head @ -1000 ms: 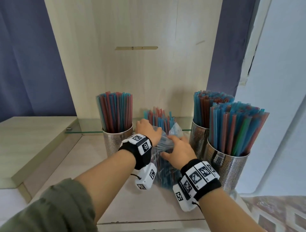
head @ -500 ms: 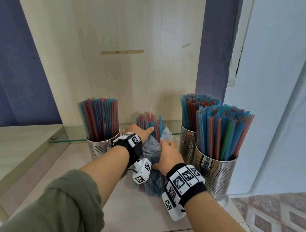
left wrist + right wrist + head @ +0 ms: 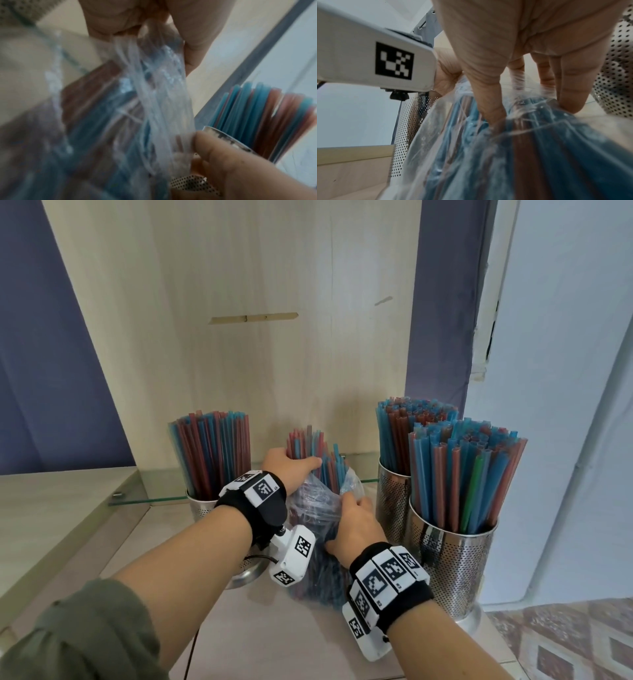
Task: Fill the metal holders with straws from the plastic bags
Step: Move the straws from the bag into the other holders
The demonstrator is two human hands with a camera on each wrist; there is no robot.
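Note:
A clear plastic bag (image 3: 315, 508) of red and blue straws stands on the counter between the metal holders. My left hand (image 3: 294, 467) grips a bunch of straws (image 3: 305, 443) sticking out of the bag's mouth. My right hand (image 3: 352, 508) pinches the bag's plastic near its top; thumb and fingers (image 3: 571, 94) squeeze the bag (image 3: 505, 155). Three perforated metal holders stand full of straws: one left (image 3: 202, 508), one back right (image 3: 392, 501), one front right (image 3: 455, 563). The left wrist view is blurred, showing the stretched plastic (image 3: 163, 108).
A glass shelf edge (image 3: 154, 498) runs behind the holders, against a wooden back panel (image 3: 239, 354). A raised wooden step (image 3: 51, 508) lies at the left. The counter ends beside the front right holder, with tiled floor (image 3: 565, 645) below.
My left hand has shifted from the bag's side up onto the protruding straws, and the bunch stands a little higher out of the bag. The right hand keeps its hold on the plastic.

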